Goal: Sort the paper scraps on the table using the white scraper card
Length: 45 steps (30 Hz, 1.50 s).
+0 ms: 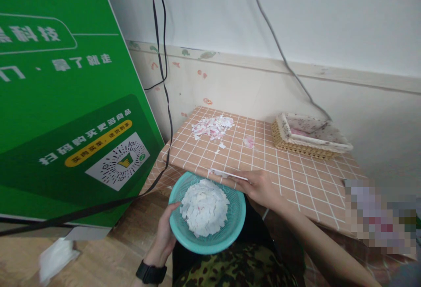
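My left hand [166,230], with a dark band on its wrist, grips the left rim of a round teal plastic basket [237,217]. A heap of torn white paper scraps [204,208] fills the middle of the basket, which sits just below the table's front edge. In my right hand [261,186] is a thin white card [232,175], seen nearly edge-on along that table edge, above the basket's far rim. A few scraps lie by the card's left end. Farther back on the table is a loose pile of white and pinkish paper scraps [213,127].
A wicker basket [304,149] with a cloth lining stands at the table's [296,182] back right. Black cables [168,111] hang beside a green printed panel [66,103] on the left. A white crumpled item [57,256] lies on the floor.
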Tool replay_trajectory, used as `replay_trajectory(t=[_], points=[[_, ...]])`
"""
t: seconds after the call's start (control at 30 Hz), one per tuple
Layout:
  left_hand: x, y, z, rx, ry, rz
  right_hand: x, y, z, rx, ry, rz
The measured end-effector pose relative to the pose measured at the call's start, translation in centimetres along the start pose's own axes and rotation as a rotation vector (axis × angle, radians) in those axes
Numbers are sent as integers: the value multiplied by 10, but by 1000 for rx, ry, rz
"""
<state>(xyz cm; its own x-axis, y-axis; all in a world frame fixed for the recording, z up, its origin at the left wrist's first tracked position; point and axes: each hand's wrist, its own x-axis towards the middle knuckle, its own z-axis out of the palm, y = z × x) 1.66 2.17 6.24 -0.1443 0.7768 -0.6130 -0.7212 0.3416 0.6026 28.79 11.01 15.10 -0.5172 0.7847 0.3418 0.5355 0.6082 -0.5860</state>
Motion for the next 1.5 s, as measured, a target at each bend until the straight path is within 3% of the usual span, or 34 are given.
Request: replay_trajectory(t=[0.07,0.27,0.5,0.67,1.5], points=[[0,0,0,-1,1,-3,2,0,0,12,-13,15],[1,0,-2,-2,17,6,26,30,-14,-220,222,251],[2,0,-2,10,10,3,46,37,-16,-204,124,171],[1,1,-1,-3,-6,4,53,41,-15,-234,151,185],[2,-1,-4,-2,5,-9,44,32,-23,-172,63,144]])
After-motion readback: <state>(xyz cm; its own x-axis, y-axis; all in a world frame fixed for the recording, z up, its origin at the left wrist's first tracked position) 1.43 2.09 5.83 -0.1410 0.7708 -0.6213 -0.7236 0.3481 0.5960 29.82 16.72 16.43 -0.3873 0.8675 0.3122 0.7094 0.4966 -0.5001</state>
